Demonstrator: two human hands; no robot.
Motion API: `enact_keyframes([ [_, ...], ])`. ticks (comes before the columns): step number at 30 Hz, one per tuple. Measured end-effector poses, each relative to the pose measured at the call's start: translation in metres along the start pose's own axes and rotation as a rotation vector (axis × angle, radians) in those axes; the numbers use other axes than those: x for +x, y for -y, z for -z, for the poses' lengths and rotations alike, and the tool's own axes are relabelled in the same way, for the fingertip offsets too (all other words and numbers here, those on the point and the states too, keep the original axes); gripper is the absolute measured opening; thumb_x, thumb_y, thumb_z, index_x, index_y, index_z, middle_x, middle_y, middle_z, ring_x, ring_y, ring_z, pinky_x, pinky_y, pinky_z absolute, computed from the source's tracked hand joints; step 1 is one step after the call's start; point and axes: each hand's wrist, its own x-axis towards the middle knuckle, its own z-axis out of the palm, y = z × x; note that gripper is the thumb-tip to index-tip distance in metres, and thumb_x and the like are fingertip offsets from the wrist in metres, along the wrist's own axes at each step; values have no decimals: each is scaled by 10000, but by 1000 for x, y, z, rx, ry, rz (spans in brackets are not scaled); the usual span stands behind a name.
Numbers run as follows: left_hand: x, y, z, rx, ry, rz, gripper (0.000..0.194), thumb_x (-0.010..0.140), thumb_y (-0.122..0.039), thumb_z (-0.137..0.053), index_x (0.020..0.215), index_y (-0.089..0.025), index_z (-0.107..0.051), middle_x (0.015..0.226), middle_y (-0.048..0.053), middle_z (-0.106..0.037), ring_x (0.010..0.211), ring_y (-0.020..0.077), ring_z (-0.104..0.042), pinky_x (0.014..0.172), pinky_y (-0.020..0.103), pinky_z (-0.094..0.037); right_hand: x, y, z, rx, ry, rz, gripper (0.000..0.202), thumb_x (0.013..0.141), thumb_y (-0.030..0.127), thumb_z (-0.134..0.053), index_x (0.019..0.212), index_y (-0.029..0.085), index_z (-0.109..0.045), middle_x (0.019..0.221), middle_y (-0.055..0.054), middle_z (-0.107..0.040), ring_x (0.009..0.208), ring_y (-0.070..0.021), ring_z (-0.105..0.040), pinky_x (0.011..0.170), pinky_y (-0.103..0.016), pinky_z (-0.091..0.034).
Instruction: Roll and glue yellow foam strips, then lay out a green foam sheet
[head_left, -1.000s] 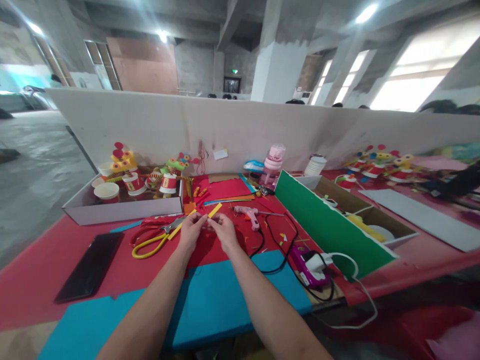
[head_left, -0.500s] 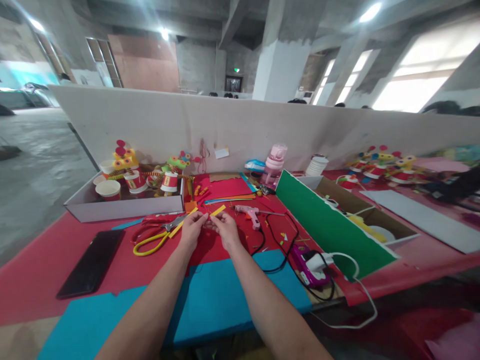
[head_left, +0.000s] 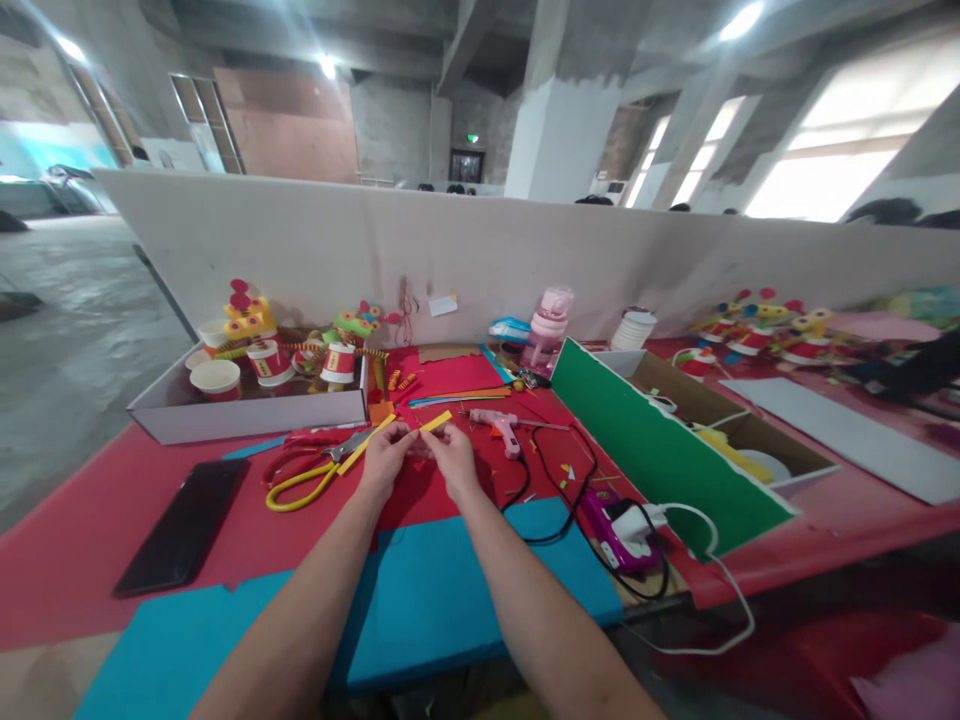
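Observation:
My two hands meet at the middle of the table, fingertips pinched close together. My left hand (head_left: 384, 458) is closed around a yellow paper strip (head_left: 358, 452), which slants out down to the left. Another yellow length of paper (head_left: 436, 421) sticks up to the right from the pinch of my right hand (head_left: 452, 458). Whether both lengths are joined is hidden by my fingers. Beside my left hand lie yellow-handled scissors (head_left: 304, 490) and red-handled pliers (head_left: 300, 445). A pink glue gun (head_left: 501, 428) rests right of my right hand.
A black phone (head_left: 184, 525) lies at left, before a white box (head_left: 255, 418) of paper-cup figures. Blue sheet (head_left: 435, 600) covers the front edge. Right stand a green-sided box (head_left: 660, 450) and a purple power strip (head_left: 619, 530) with trailing cords. A partition (head_left: 465, 240) closes the back.
Both hands stay at nearly the same spot, still pinching the yellow paper. My right-hand fingers have shifted very slightly.

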Motion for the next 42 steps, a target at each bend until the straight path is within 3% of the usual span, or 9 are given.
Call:
enact_keyframes([
  [11, 3, 7, 0, -109, 75, 71, 299, 611, -359, -786, 715, -139, -612, 609, 1, -614, 515, 83, -520, 516, 203, -391, 2, -3, 0, -111, -61, 55, 191, 644, 338, -667, 690, 191, -553, 611, -5, -679, 564, -192, -666, 589, -311, -551],
  [21, 4, 8, 2, -81, 54, 69, 280, 604, -358, -789, 684, -131, -646, 588, 11, -626, 511, 90, -528, 514, 207, -375, 3, -3, -1, -41, -27, 11, 223, 644, 348, -684, 749, 180, -582, 624, 6, -675, 542, -159, -641, 591, -299, -544],
  [33, 2, 6, 2, -46, 45, 48, 273, 623, -368, -774, 692, -133, -653, 567, 1, -601, 503, 83, -486, 520, 215, -363, 1, 4, 0, -18, -60, -29, 272, 642, 430, -684, 665, 179, -583, 543, 25, -621, 517, -134, -594, 588, -273, -509],
  [42, 2, 4, 0, -52, 69, 54, 276, 617, -371, -773, 689, -139, -642, 576, 4, -600, 507, 87, -497, 523, 213, -378, 1, 4, 0, -108, -88, 38, 191, 628, 330, -689, 663, 175, -582, 587, 3, -645, 558, -146, -609, 576, -264, -503],
])
